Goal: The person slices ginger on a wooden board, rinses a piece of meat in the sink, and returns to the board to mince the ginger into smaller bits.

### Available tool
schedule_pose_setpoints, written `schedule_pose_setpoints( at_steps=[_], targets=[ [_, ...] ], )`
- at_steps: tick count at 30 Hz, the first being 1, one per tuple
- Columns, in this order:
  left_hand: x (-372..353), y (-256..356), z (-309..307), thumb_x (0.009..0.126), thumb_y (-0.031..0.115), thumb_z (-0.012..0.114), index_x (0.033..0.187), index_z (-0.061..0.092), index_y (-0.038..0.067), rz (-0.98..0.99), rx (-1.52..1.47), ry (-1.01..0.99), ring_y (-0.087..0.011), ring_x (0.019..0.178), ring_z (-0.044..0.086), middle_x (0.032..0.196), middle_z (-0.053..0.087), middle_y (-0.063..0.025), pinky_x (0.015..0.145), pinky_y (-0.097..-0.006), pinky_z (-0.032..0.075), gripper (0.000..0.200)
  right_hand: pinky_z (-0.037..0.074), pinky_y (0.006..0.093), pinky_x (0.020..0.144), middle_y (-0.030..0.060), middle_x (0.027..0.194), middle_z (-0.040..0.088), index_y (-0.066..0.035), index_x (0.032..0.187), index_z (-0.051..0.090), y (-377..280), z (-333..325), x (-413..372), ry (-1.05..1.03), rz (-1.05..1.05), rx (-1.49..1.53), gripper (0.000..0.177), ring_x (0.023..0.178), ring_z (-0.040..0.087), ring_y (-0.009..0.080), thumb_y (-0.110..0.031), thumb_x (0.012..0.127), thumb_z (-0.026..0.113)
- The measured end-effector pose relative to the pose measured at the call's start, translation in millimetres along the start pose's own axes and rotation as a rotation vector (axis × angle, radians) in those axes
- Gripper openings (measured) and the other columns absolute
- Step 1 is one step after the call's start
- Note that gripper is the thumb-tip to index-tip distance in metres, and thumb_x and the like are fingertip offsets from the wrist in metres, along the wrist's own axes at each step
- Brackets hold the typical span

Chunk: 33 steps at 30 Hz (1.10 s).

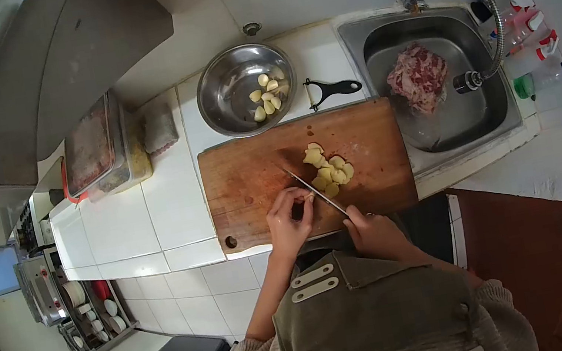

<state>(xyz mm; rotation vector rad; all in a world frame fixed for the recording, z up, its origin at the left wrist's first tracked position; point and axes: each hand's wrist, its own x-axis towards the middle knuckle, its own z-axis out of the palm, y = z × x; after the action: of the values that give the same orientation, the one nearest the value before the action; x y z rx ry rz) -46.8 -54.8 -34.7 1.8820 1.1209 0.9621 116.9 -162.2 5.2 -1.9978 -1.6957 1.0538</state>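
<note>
- In the head view, we see the right hand closed round the handle of the knife.
- We see the left hand with fingers curled in, pinching a small pale piece against the board, just beside the blade.
- Across the blade from the left hand, we find the yellowish slices in a loose heap on the board.
- Behind the board, we see a steel bowl with pale cloves in it, and a black peeler lying beside it on the bench.
- To the right, we see raw meat in the sink, near the tap's hanging spray head.
- To the left, we see a lidded box on the bench.
</note>
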Motion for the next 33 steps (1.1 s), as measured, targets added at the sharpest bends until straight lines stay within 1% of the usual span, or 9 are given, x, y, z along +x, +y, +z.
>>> schedule_pose_setpoints(
  at_steps=[5, 7, 10, 17, 19, 20, 23, 28, 33],
  targets=[
    [0, 0, 0, 0.08, -0.003, 0.07, 0.089, 0.066, -0.002, 0.004, -0.007, 0.009, -0.021, 0.073, 0.065, 0.088, 0.067, -0.0123, 0.068, -0.0293, 0.054, 0.009, 0.051, 0.0571, 0.057, 0.0236, 0.065, 0.063, -0.008, 0.105, 0.044, -2, -3, -2, -0.004, 0.022, -0.01, 0.016, 0.062, 0.064, 0.046, -0.023, 0.099, 0.046],
    [-1, -3, 1, 0.08, -0.003, 0.07, 0.088, 0.066, -0.002, -0.002, -0.011, 0.007, -0.0209, 0.073, 0.065, 0.088, 0.066, -0.012, 0.068, -0.0292, 0.053, 0.009, 0.051, 0.0572, 0.058, 0.0235, 0.066, 0.063, -0.008, 0.113, 0.045, 3, 1, 0, -0.036, 0.016, -0.007, 0.02, 0.062, 0.064, 0.0459, -0.023, 0.099, 0.046],
    [1, 0, -1, 0.08, -0.003, 0.07, 0.087, 0.066, -0.001, 0.001, -0.012, -0.001, -0.021, 0.073, 0.065, 0.088, 0.067, -0.0117, 0.068, -0.029, 0.053, 0.008, 0.05, 0.056, 0.055, 0.0252, 0.066, 0.062, -0.007, 0.107, 0.044, -5, -7, -1, -0.022, 0.014, -0.004, 0.019, 0.063, 0.063, 0.0462, -0.023, 0.098, 0.049],
    [0, -3, 0, 0.08, -0.003, 0.07, 0.086, 0.066, -0.001, -0.01, -0.018, -0.003, -0.0215, 0.073, 0.065, 0.088, 0.067, -0.012, 0.068, -0.029, 0.053, 0.008, 0.05, 0.0558, 0.055, 0.0251, 0.066, 0.062, -0.006, 0.108, 0.044, -1, 0, 0, -0.034, 0.009, -0.021, 0.019, 0.063, 0.063, 0.0462, -0.023, 0.099, 0.048],
    [0, -3, 0, 0.08, -0.002, 0.07, 0.086, 0.066, -0.001, 0.0, -0.017, -0.005, -0.0218, 0.074, 0.066, 0.087, 0.066, -0.0123, 0.068, -0.0293, 0.054, 0.008, 0.052, 0.0556, 0.056, 0.0253, 0.065, 0.063, -0.009, 0.121, 0.047, 2, 5, 1, -0.015, 0.014, -0.036, 0.026, 0.061, 0.064, 0.0463, -0.023, 0.098, 0.048],
    [1, -2, -1, 0.08, -0.002, 0.07, 0.086, 0.066, -0.001, 0.001, -0.017, -0.006, -0.0218, 0.074, 0.066, 0.087, 0.066, -0.0123, 0.068, -0.0293, 0.054, 0.008, 0.052, 0.0556, 0.056, 0.0253, 0.065, 0.063, -0.009, 0.121, 0.047, 1, 5, 3, -0.014, 0.015, -0.035, 0.026, 0.061, 0.064, 0.0463, -0.023, 0.098, 0.048],
    [1, -1, -1, 0.08, -0.003, 0.07, 0.086, 0.066, -0.002, 0.012, -0.013, -0.007, -0.0221, 0.074, 0.066, 0.087, 0.066, -0.0127, 0.068, -0.0299, 0.054, 0.008, 0.052, 0.0548, 0.054, 0.0248, 0.065, 0.063, -0.008, 0.118, 0.048, -5, 9, 8, 0.019, -0.007, -0.035, 0.025, 0.06, 0.064, 0.0457, -0.022, 0.098, 0.049],
    [0, -4, -1, 0.079, -0.004, 0.071, 0.086, 0.066, -0.003, 0.021, -0.005, -0.004, -0.022, 0.073, 0.066, 0.087, 0.066, -0.0129, 0.067, -0.0303, 0.054, 0.009, 0.051, 0.0554, 0.052, 0.0226, 0.061, 0.06, -0.008, 0.107, 0.048, -10, 20, 20, 0.171, -0.099, -0.045, 0.017, 0.057, 0.063, 0.0445, -0.021, 0.097, 0.05],
    [0, -4, -1, 0.078, -0.004, 0.071, 0.086, 0.065, -0.002, 0.03, 0.004, -0.005, -0.0215, 0.072, 0.065, 0.087, 0.066, -0.0126, 0.067, -0.0296, 0.054, 0.009, 0.05, 0.0565, 0.051, 0.0226, 0.06, 0.059, -0.007, 0.104, 0.047, -14, 25, 32, 0.201, -0.109, -0.059, 0.014, 0.056, 0.062, 0.0452, -0.019, 0.096, 0.051]
  ],
)
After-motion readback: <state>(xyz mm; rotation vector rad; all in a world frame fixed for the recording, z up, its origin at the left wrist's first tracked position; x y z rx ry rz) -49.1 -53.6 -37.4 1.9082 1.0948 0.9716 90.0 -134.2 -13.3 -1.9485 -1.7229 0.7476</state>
